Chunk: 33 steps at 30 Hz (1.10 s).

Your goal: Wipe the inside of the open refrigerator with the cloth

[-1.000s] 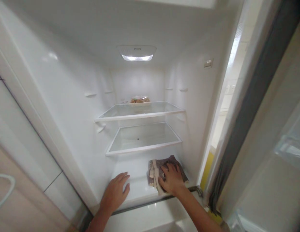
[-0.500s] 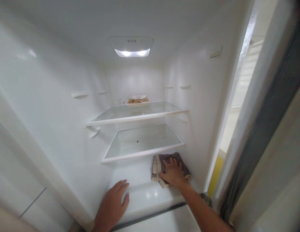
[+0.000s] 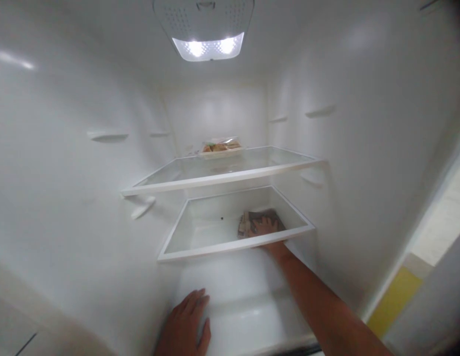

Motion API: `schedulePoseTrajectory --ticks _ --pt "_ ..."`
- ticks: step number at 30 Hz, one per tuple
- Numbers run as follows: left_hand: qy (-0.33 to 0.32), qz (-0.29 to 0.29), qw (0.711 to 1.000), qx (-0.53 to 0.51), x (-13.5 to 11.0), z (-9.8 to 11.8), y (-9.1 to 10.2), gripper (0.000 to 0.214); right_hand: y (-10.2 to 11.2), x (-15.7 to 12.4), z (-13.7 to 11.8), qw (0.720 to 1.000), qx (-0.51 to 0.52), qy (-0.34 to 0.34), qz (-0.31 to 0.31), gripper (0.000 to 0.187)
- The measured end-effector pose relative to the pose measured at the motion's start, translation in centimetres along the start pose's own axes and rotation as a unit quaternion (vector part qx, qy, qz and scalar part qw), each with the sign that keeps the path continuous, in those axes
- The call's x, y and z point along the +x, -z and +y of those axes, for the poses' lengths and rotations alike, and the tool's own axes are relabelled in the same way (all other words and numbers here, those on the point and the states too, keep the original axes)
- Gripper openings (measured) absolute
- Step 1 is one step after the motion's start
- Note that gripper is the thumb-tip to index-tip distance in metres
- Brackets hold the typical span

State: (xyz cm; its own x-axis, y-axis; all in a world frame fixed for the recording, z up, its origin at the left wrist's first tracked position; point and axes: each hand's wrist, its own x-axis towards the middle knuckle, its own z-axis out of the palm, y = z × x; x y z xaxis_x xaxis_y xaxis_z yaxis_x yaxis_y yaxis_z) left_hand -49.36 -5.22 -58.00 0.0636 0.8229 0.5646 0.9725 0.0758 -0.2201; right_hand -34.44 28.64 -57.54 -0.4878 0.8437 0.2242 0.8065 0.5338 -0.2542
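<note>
Inside a white refrigerator, my right hand [image 3: 265,226] lies with fingers spread on a folded brown and beige cloth [image 3: 248,225]. Hand and cloth are seen through the lower glass shelf [image 3: 204,230], under which my forearm reaches at the right. The cloth is pressed flat near the back of the refrigerator floor [image 3: 218,277]. My left hand [image 3: 187,321] is at the lower front left, open, its fingers stretched and thumb apart, with nothing in it. Whether its palm touches the refrigerator floor or side I cannot tell.
Above is another glass shelf [image 3: 222,168], bearing a clear-wrapped tray of brownish food [image 3: 220,147] at the back. A lit lamp [image 3: 209,47] is set in the ceiling. Small shelf ledges [image 3: 108,136] stick out from both side walls. A yellow strip [image 3: 395,299] shows outside at the right.
My right hand has moved the cloth back, from in front of the lower shelf to underneath it. The view has come closer to the interior. My left hand stays open at the front.
</note>
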Motion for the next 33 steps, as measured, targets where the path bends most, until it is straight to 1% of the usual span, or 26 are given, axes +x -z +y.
schedulePoseTrajectory --ticks 2,5,8,11,15,17,20,23,25,27,29,31,33 --pt "-0.003 0.008 1.0 0.006 0.3 0.3 0.4 0.04 -0.9 0.8 -0.3 1.0 0.005 -0.009 0.004 0.056" --pt "0.0 0.011 1.0 0.007 0.4 0.6 0.6 0.041 -1.6 0.9 -0.7 1.0 0.012 -0.007 0.004 0.058" --pt "0.002 0.013 1.0 0.005 0.3 0.7 0.5 0.04 -1.6 -0.2 -1.4 1.0 0.017 0.008 0.001 0.057" --pt "0.007 0.011 1.0 -0.001 0.1 0.6 0.4 0.04 -0.9 -2.0 -3.2 0.999 0.023 0.035 -0.003 0.058" --pt "0.021 0.023 0.999 -0.019 0.1 0.6 0.4 0.041 0.3 -5.7 -7.0 0.996 0.043 0.073 -0.016 0.057" --pt "0.03 0.029 0.999 -0.02 0.1 0.6 0.6 0.046 0.9 -8.3 -9.0 0.994 0.054 0.093 -0.029 0.056" --pt "0.03 0.035 0.999 -0.007 0.3 0.8 1.1 0.059 1.8 -12.7 -11.5 0.985 0.079 0.141 -0.066 0.059" --pt "0.002 0.055 0.998 0.001 0.2 0.9 1.7 0.07 2.8 -16.3 -12.5 0.963 0.134 0.201 -0.118 0.058" --pt "-0.023 0.063 0.998 -0.006 0.1 0.9 2.1 0.075 3.7 -17.7 -12.4 0.946 0.158 0.24 -0.149 0.056" --pt "-0.044 0.059 0.997 -0.021 0.0 0.8 2.4 0.077 4.4 -18.1 -12.0 0.924 0.173 0.292 -0.177 0.054" --pt "-0.055 0.055 0.997 -0.03 -0.1 0.8 2.5 0.077 4.8 -17.9 -11.6 0.903 0.179 0.336 -0.197 0.052" --pt "-0.055 0.056 0.997 -0.029 -0.2 0.8 2.4 0.074 4.6 -17.2 -11.8 0.894 0.178 0.354 -0.211 0.055" --pt "-0.047 0.061 0.997 -0.022 -0.3 0.9 2.0 0.073 3.8 -16.1 -12.7 0.887 0.177 0.366 -0.22 0.064"
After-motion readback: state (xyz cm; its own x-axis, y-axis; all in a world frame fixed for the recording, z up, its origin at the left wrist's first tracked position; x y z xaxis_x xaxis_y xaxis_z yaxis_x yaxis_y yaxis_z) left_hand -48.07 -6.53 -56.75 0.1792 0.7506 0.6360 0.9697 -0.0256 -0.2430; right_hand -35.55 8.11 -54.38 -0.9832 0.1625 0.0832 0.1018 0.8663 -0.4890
